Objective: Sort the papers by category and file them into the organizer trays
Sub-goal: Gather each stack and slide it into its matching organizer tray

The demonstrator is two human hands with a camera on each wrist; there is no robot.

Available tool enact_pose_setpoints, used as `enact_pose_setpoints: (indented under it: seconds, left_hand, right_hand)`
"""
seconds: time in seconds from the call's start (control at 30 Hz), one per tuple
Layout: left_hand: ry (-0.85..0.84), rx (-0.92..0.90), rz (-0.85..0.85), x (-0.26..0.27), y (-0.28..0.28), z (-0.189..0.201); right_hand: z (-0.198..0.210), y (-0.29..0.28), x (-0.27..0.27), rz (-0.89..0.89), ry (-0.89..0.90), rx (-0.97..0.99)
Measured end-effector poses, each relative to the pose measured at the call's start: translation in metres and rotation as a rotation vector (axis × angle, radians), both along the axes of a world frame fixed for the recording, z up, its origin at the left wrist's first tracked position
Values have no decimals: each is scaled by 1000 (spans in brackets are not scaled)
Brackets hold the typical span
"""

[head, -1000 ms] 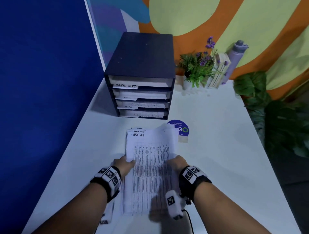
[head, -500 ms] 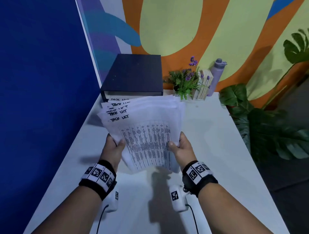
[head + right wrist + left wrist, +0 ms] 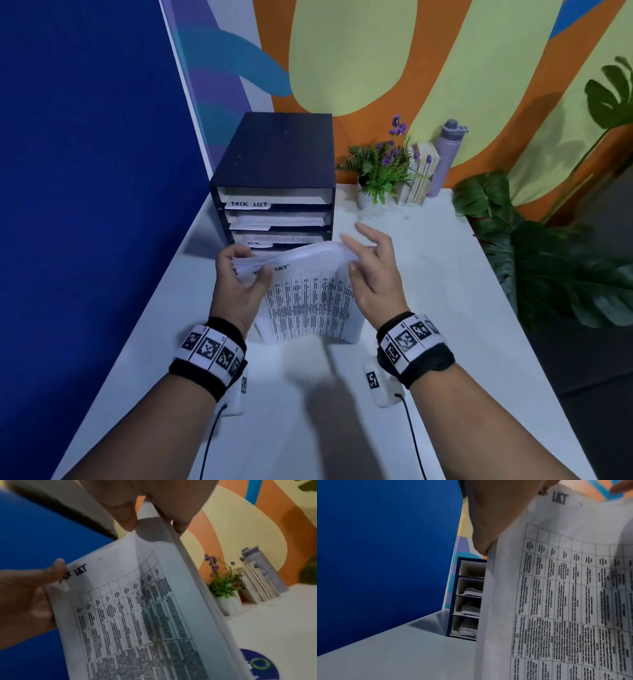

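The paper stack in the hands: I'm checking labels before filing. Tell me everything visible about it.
The paper stack is white sheets printed with a dense table, hand-lettered "LIST" at the top. It is held off the white table, bowed, top edges fanned. The left hand pinches its left corner; the right hand holds its right edge.

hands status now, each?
Left hand: grips the paper stack at its top-left corner.
Right hand: pinches the stack's top-right edge.

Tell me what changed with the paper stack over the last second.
The paper stack, flat on the table a second ago, was lifted and now stands bowed before the organizer. Left hand grips its top corner; right hand pinches the top edge. Organizer, plant and bottle stayed put.
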State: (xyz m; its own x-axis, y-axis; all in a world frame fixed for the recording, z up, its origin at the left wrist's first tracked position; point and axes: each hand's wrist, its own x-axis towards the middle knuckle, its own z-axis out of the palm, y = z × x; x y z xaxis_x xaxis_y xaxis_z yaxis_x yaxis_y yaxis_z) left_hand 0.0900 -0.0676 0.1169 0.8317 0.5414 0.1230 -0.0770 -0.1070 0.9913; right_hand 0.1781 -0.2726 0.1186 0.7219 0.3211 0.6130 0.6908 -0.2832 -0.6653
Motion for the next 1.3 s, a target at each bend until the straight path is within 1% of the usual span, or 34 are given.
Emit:
enact_pose_setpoints:
  seconds: [0.07, 0.13, 0.17, 0.27, 0.3, 0.4, 0.5, 0.6, 0.67, 0.73, 0.83, 0.9, 0.97, 1.07, 1.17, 1.23, 1.3]
  left_hand:
    - [12, 31, 13, 4, 1, -5]
    - [45, 26, 32, 4, 1, -8]
    - [52, -6, 27, 5, 1, -11]
    - [73, -136, 2, 5, 1, -20]
    - [82, -161, 0, 5, 2, -23]
    - [55, -207, 1, 5, -2, -21]
    - [6, -221, 78, 10, -7, -5]
    - [84, -171, 210, 20, -9, 7]
    - [99, -145, 227, 23, -6, 9]
    - [84, -123, 185, 22, -6, 9]
    - [55, -238, 29, 18, 1, -9]
    - [138, -193, -53, 16, 12, -29]
    - [252, -93, -79, 15, 21, -45]
    - [329, -45, -88, 17, 23, -51]
    - [372, -24, -39, 19, 26, -52]
    - [402, -2, 49, 18, 34, -50]
    - [427, -9, 103, 17, 44, -47]
  right_hand:
    - [-2, 0, 2, 12, -26, -41]
    - [-5, -1, 1, 32, 17, -13]
    - [-6, -1, 0, 34, 92, 32]
    - [-11, -2, -8, 58, 500, 297]
    - [-16, -2, -10, 65, 593, 359]
    - [-35, -4, -13, 57, 698, 348]
    - [-43, -4, -12, 74, 779, 326]
    - [-46, -2, -10, 73, 815, 335]
    - [-47, -1, -11, 71, 861, 346]
    - [-52, 0, -10, 45, 897, 332]
    - [-53, 2, -7, -10, 883, 291]
    - [-48, 3, -2, -31, 866, 294]
    - [-40, 6, 2, -36, 849, 311]
    - [-34, 12, 14, -74, 836, 354]
    - [-32, 24, 32, -122, 899, 326]
    - [-33, 36, 44, -128, 955, 232]
    - [-35, 51, 55, -125, 984, 132]
